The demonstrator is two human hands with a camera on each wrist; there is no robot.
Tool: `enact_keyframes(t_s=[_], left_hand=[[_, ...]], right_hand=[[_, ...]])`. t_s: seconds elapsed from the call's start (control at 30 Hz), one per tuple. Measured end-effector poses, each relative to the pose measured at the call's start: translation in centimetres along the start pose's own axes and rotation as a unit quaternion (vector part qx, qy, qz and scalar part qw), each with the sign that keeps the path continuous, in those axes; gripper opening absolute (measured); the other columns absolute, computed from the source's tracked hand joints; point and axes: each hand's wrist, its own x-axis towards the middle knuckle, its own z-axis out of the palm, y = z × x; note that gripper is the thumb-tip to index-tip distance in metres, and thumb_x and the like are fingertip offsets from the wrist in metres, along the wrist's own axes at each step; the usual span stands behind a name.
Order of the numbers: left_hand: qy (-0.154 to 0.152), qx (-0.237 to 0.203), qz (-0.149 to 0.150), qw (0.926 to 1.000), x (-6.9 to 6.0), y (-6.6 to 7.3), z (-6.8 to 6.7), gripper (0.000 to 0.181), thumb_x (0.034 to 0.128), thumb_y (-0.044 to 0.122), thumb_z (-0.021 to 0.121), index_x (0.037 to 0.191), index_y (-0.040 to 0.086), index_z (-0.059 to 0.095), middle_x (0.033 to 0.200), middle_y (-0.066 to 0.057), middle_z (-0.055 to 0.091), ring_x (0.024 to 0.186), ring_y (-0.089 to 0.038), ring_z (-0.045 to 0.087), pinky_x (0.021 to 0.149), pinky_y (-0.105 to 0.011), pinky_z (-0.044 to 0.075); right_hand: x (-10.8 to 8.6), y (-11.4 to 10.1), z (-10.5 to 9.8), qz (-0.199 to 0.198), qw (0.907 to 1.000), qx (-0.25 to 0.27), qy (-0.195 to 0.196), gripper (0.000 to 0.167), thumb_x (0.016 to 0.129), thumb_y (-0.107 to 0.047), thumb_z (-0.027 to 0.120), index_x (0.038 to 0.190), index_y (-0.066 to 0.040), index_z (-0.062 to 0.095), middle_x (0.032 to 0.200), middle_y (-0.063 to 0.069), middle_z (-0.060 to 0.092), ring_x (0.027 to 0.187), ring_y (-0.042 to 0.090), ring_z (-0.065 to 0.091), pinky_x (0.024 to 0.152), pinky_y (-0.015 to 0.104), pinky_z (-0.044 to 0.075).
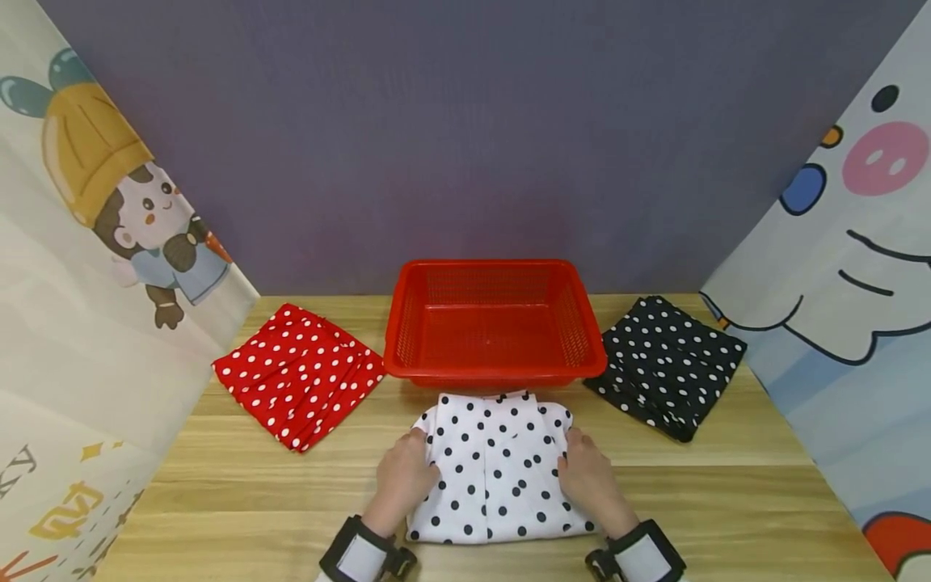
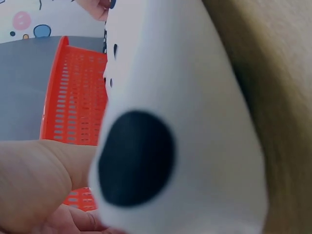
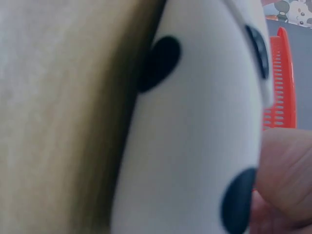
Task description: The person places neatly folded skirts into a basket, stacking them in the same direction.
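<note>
A folded white cloth with black dots [image 1: 502,477] lies at the near middle of the table, just in front of the red basket. My left hand [image 1: 404,477] grips its left side, thumb on top. At the right side my right hand [image 1: 591,477] holds it the same way; the fingers of both hands are mostly hidden by the cloth in the head view. Up close, the left wrist view shows the cloth's side [image 2: 195,146] beside the left thumb [image 2: 34,180]. In the right wrist view the right thumb [image 3: 287,170] lies against the cloth [image 3: 190,136].
The red plastic basket [image 1: 487,377] stands at the back middle, with nothing in it. Left of it lies a folded red cloth with white dots [image 1: 298,376]; on its right, a folded black one with white dots [image 1: 667,368]. A grey wall [image 1: 465,145] rises behind the table.
</note>
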Motion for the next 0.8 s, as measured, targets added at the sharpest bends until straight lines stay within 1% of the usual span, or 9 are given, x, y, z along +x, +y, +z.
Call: enact_keyframes(t_s=[0.07,0.2,0.3,0.4,0.5,0.6,0.73,0.8], left_hand=[[-0.002,-0.01,0.001,1.0,-0.2,-0.1,-0.2,0.036,0.068,0.005,0.069,0.101,-0.005,0.058,0.078,-0.01,0.058,0.061,-0.019,0.051,0.05,-0.03,0.042],[-0.001,-0.03,0.001,0.9995,-0.7,-0.1,-0.8,0.04,0.0678,0.005,0.07,0.104,-0.005,0.059,0.082,-0.01,0.06,0.065,-0.018,0.052,0.054,-0.03,0.045],[0.0,-0.041,-0.002,0.9992,-1.2,0.0,-1.3,0.039,0.0672,0.004,0.071,0.104,-0.004,0.059,0.083,-0.008,0.06,0.066,-0.017,0.052,0.056,-0.03,0.046],[0.007,-0.045,-0.003,0.9989,-1.7,0.0,-1.6,0.038,0.067,0.004,0.07,0.103,-0.002,0.059,0.084,-0.007,0.06,0.067,-0.016,0.053,0.058,-0.031,0.047],[0.018,-0.048,0.002,0.9987,-2.3,0.0,-1.9,0.035,0.0674,0.005,0.07,0.101,0.0,0.059,0.084,-0.005,0.059,0.068,-0.016,0.054,0.059,-0.031,0.047],[0.027,-0.056,-0.002,0.9981,-2.9,0.1,-2.1,0.034,0.0678,0.005,0.07,0.099,0.002,0.058,0.084,-0.004,0.058,0.069,-0.015,0.054,0.06,-0.031,0.047],[0.037,-0.06,-0.006,0.9975,-3.7,0.3,-2.2,0.035,0.0674,0.004,0.07,0.1,0.003,0.058,0.086,-0.003,0.058,0.07,-0.016,0.055,0.061,-0.033,0.048],[0.044,-0.058,-0.007,0.9973,-3.9,0.3,-2.4,0.036,0.0669,0.004,0.07,0.101,0.003,0.058,0.087,-0.003,0.058,0.071,-0.015,0.056,0.062,-0.033,0.049]], right_hand=[[0.0,0.1,0.0,-0.005,1.0,0.003,0.005,0.043,0.086,-0.007,0.054,0.122,0.013,0.042,0.1,0.024,0.054,0.075,0.029,0.057,0.06,0.037,0.05],[-0.3,0.5,0.1,-0.015,0.9993,0.024,0.024,0.043,0.087,-0.007,0.055,0.124,0.01,0.043,0.109,0.024,0.055,0.092,0.033,0.058,0.074,0.044,0.05],[-0.7,0.7,0.3,-0.016,0.9983,0.039,0.041,0.041,0.086,-0.009,0.056,0.123,0.006,0.046,0.11,0.02,0.056,0.097,0.031,0.058,0.079,0.045,0.049],[-1.2,0.8,0.4,-0.027,0.9965,0.042,0.068,0.038,0.085,-0.008,0.058,0.119,0.005,0.05,0.107,0.017,0.057,0.094,0.028,0.058,0.078,0.043,0.049],[-1.8,0.8,0.4,-0.041,0.9931,0.04,0.102,0.034,0.083,-0.007,0.06,0.113,0.004,0.053,0.101,0.015,0.058,0.087,0.026,0.059,0.072,0.042,0.05],[-2.5,0.8,0.3,-0.049,0.9896,0.037,0.13,0.029,0.082,-0.006,0.061,0.109,0.002,0.054,0.096,0.012,0.057,0.08,0.024,0.058,0.067,0.04,0.049],[-3.4,0.8,0.3,-0.067,0.9829,0.036,0.168,0.025,0.08,-0.005,0.062,0.103,0.0,0.055,0.094,0.012,0.057,0.077,0.026,0.06,0.064,0.041,0.049],[-3.8,0.7,0.2,-0.082,0.9776,0.036,0.19,0.024,0.079,-0.003,0.063,0.101,0.001,0.055,0.094,0.013,0.057,0.076,0.028,0.061,0.064,0.043,0.049]])
